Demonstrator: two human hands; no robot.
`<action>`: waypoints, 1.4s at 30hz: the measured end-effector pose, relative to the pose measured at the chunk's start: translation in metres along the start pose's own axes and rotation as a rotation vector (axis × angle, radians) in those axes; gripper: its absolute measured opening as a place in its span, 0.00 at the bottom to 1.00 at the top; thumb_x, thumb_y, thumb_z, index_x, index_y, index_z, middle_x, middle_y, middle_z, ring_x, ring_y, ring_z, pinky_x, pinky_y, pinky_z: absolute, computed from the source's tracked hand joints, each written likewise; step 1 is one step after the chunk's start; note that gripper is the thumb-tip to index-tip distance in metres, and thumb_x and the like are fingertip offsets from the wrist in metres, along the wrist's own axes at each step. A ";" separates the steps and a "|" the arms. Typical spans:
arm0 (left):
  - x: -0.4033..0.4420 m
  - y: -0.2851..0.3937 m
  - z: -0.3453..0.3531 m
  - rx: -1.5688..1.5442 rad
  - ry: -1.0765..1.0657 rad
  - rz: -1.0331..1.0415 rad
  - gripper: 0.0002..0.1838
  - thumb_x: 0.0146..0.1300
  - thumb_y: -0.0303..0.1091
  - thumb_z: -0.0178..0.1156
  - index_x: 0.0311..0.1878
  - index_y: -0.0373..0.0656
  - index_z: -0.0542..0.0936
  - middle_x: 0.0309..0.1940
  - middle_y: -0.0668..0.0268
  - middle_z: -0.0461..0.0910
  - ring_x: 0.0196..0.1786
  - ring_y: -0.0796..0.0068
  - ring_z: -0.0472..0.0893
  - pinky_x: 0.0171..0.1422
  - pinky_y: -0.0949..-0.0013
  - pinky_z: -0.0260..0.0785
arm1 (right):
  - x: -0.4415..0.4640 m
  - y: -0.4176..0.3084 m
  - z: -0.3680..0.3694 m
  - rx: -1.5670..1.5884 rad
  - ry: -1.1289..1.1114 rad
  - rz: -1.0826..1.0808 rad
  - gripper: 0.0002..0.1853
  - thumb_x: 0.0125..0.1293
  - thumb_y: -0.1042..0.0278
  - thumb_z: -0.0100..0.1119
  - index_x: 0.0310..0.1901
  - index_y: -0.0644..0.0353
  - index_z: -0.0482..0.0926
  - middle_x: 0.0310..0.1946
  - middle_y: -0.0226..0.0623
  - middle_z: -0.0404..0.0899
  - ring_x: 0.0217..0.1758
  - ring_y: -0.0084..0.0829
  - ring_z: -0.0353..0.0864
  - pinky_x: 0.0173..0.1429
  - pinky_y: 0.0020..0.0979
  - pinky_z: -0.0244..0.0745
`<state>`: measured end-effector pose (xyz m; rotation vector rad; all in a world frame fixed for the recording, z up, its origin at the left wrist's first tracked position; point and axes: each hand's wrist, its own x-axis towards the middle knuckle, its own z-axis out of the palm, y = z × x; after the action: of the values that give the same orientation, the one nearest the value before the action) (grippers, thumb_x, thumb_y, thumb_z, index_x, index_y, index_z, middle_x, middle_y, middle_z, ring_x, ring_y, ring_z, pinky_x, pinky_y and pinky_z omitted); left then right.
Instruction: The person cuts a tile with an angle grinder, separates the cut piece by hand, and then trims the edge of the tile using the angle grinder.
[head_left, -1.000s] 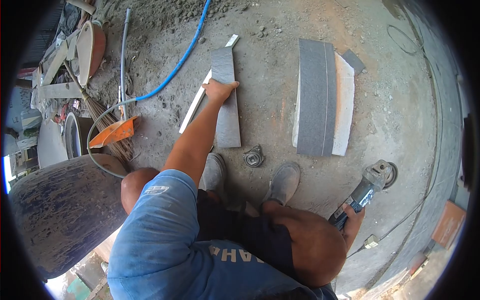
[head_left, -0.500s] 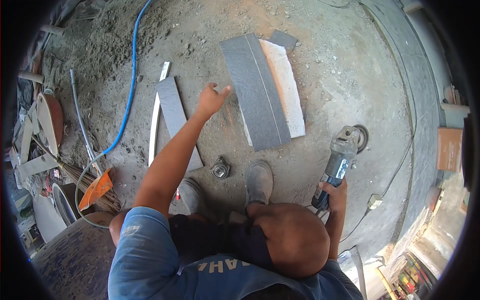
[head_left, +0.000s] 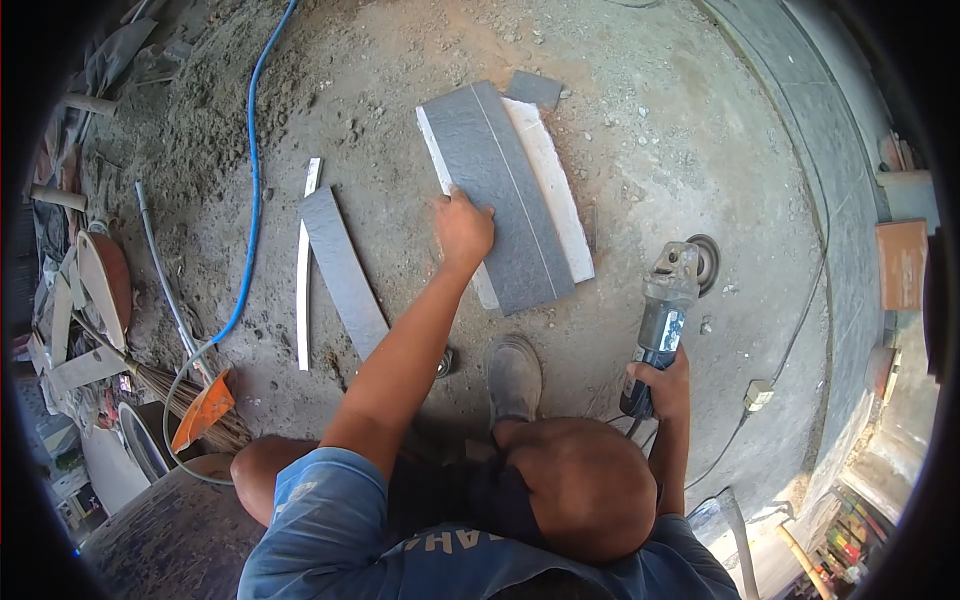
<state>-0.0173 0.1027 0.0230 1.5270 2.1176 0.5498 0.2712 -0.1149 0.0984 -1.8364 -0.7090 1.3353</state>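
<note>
My left hand [head_left: 464, 232] is closed on the left edge of a dark grey tile [head_left: 510, 200], its thumb on the top face and the other fingertips partly hidden. A thin pale line runs lengthwise along the tile. Beneath it lies a rough-edged white slab [head_left: 560, 190], showing on the right side. White also shows along the tile's left edge. My right hand [head_left: 665, 385] grips the body of an angle grinder [head_left: 662, 325], whose disc [head_left: 705, 265] points away from me, well right of the tile.
A narrow grey tile strip [head_left: 340, 260] lies across a white metal strip [head_left: 304, 270] on the left. A small grey offcut [head_left: 535, 89] sits behind the tile. A blue hose [head_left: 253, 180] crosses the dirt. The cord connector [head_left: 758, 395] lies at right, an orange scoop-like piece [head_left: 203, 411] at left.
My left hand has moved from above the floor onto the tile's left edge and closed there. The tile has shifted over the white slab. The grinder stays in my right hand.
</note>
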 end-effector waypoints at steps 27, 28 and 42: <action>-0.103 -0.061 0.017 0.297 -0.122 0.710 0.53 0.43 0.54 0.79 0.75 0.61 0.66 0.78 0.42 0.47 0.78 0.27 0.47 0.77 0.35 0.51 | 0.032 -0.070 0.052 -0.043 -0.146 -0.229 0.31 0.44 0.71 0.75 0.53 0.64 0.75 0.38 0.33 0.80 0.40 0.26 0.79 0.47 0.31 0.76; -0.101 -0.071 0.012 0.296 -0.128 0.715 0.53 0.43 0.54 0.79 0.75 0.61 0.66 0.78 0.42 0.47 0.78 0.27 0.47 0.77 0.35 0.51 | 0.027 -0.067 0.047 -0.036 -0.140 -0.210 0.31 0.45 0.72 0.74 0.54 0.64 0.75 0.38 0.32 0.79 0.40 0.26 0.78 0.47 0.30 0.76; -0.038 -0.050 -0.011 -0.226 -0.050 -0.199 0.47 0.51 0.48 0.79 0.62 0.25 0.64 0.51 0.41 0.80 0.53 0.51 0.82 0.58 0.55 0.75 | 0.014 -0.024 0.018 0.030 -0.015 -0.181 0.30 0.44 0.73 0.74 0.52 0.64 0.75 0.36 0.30 0.78 0.37 0.24 0.77 0.44 0.29 0.76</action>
<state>-0.0520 0.0512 0.0087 1.1796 2.0611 0.6475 0.2586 -0.0856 0.1076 -1.6967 -0.8384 1.2362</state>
